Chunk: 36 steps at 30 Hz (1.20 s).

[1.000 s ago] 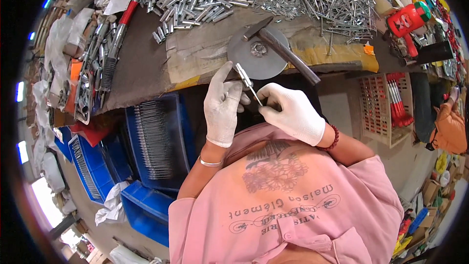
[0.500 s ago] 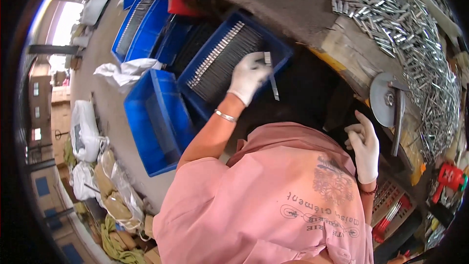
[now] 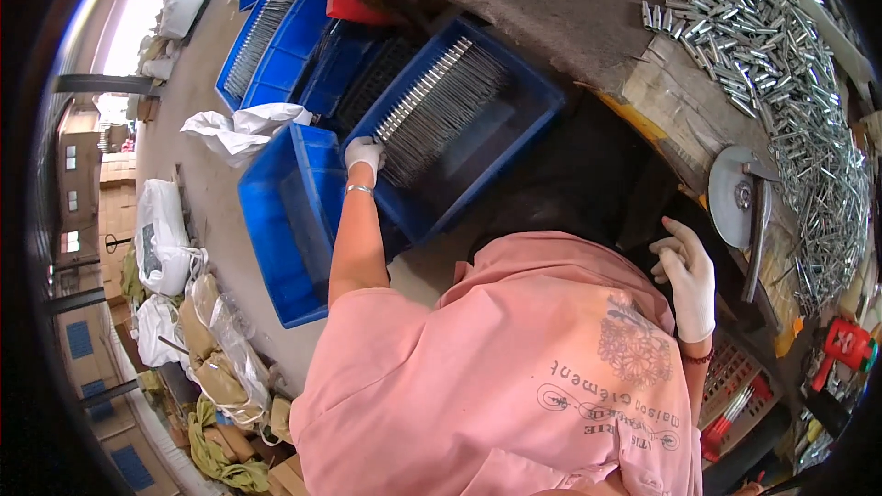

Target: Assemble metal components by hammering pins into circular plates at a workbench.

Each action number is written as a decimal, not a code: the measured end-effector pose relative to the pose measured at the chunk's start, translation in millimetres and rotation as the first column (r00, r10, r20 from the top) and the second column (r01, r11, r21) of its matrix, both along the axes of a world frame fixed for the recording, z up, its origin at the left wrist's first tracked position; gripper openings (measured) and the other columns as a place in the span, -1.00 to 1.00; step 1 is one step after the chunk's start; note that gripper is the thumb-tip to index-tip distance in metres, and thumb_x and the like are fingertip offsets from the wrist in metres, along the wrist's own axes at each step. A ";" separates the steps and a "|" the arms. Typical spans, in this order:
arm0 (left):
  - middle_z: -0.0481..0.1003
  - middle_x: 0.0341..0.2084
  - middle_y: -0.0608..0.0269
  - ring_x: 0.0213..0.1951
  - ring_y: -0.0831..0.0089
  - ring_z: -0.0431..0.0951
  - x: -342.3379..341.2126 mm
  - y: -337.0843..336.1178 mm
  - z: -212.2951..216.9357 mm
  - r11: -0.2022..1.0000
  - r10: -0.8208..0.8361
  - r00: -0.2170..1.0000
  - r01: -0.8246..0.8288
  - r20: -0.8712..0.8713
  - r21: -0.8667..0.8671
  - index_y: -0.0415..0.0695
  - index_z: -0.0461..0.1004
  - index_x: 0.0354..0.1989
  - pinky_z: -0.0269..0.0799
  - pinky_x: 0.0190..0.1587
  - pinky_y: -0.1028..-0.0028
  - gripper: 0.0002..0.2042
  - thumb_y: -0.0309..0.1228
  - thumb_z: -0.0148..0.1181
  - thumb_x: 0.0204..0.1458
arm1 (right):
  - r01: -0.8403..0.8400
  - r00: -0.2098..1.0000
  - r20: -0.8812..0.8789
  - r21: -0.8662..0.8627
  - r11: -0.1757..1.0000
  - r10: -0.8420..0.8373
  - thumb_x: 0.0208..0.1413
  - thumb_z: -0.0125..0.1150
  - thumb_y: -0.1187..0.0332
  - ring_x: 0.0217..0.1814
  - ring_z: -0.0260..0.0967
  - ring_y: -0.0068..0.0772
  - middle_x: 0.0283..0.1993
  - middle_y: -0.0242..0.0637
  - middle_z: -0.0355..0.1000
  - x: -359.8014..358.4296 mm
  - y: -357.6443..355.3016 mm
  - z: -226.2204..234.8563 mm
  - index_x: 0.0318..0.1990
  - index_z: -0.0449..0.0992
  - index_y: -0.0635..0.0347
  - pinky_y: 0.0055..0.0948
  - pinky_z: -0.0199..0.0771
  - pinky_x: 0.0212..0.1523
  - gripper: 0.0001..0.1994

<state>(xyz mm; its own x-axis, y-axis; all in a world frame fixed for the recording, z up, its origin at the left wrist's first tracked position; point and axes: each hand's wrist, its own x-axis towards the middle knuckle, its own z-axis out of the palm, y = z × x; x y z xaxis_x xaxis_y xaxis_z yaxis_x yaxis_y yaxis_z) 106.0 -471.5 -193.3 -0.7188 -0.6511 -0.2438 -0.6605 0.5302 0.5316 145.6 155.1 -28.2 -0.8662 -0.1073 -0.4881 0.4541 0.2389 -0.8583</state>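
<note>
My left hand (image 3: 365,156), in a white glove, is at the near left end of a row of thin metal strips (image 3: 443,110) in a blue bin (image 3: 514,161). The strips lie packed side by side, their bright ends in a line. My left fingers are curled in at the bin's left rim, and what they hold is hidden. Beside the bench edge my right hand (image 3: 687,285), also in a white glove, is raised with its fingers loosely apart and nothing in them. The nearest thing to it is a round grey metal disc (image 3: 730,195) with a bar attached.
An emptier blue bin (image 3: 285,248) stands left of the filled one; another blue bin (image 3: 266,41) of strips lies behind. A large heap of small silver metal parts (image 3: 763,55) covers the workbench (image 3: 570,14). A red tool (image 3: 845,344) and a plastic basket (image 3: 735,395) are at right.
My left hand moved left and toward me, from over the bin's right part to the row's near left end. The metal strip it held no longer shows. My right hand has barely moved.
</note>
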 end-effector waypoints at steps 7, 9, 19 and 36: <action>0.69 0.02 -0.16 0.09 -0.10 0.68 -7.2 6.7 -5.8 0.937 0.033 0.999 -0.043 -0.035 -0.347 -0.16 0.68 0.08 0.54 0.17 0.14 -0.66 -0.32 0.30 0.17 | 0.048 0.999 -0.018 -0.033 0.998 -0.049 0.38 0.18 0.42 -0.23 0.51 -0.58 -0.09 -0.31 0.62 7.7 7.4 -1.4 0.35 0.52 0.22 -0.51 0.56 -0.18 -0.59; 0.72 -0.13 -0.05 -0.12 0.16 0.71 -11.5 6.2 -0.9 0.976 0.118 0.950 -0.164 -0.289 -0.141 -0.23 0.65 0.07 0.59 0.02 0.24 -0.70 -0.33 0.32 0.27 | 0.002 0.996 -0.084 -0.052 0.999 -0.007 0.37 0.21 0.42 -0.23 0.54 -0.55 -0.12 -0.27 0.64 6.1 7.6 -13.2 0.31 0.55 0.25 -0.45 0.59 -0.18 -0.61; 0.64 -0.17 0.09 -0.11 0.20 0.66 -171.1 346.1 219.3 0.422 -0.799 0.121 0.811 -0.589 -0.406 -0.19 0.68 -0.12 0.55 0.01 0.35 -0.85 -0.54 0.36 0.14 | -0.109 0.948 -0.287 0.119 0.987 0.140 0.28 0.27 0.47 -0.12 0.63 -0.31 -0.09 -0.13 0.65 22.1 7.0 18.7 0.11 0.67 0.26 -0.37 0.62 -0.02 -0.72; 0.62 -0.24 0.07 -0.17 0.18 0.65 -187.5 434.7 207.8 0.104 -0.933 0.000 0.958 -0.361 -0.267 -0.22 0.65 -0.16 0.54 -0.05 0.30 -0.86 -0.47 0.39 0.15 | 0.703 0.685 -0.728 0.664 0.254 0.006 0.14 0.38 0.42 -0.18 0.59 -0.11 -0.24 -0.27 0.50 16.6 159.2 28.1 -0.21 0.66 0.06 -0.22 0.58 -0.19 -0.92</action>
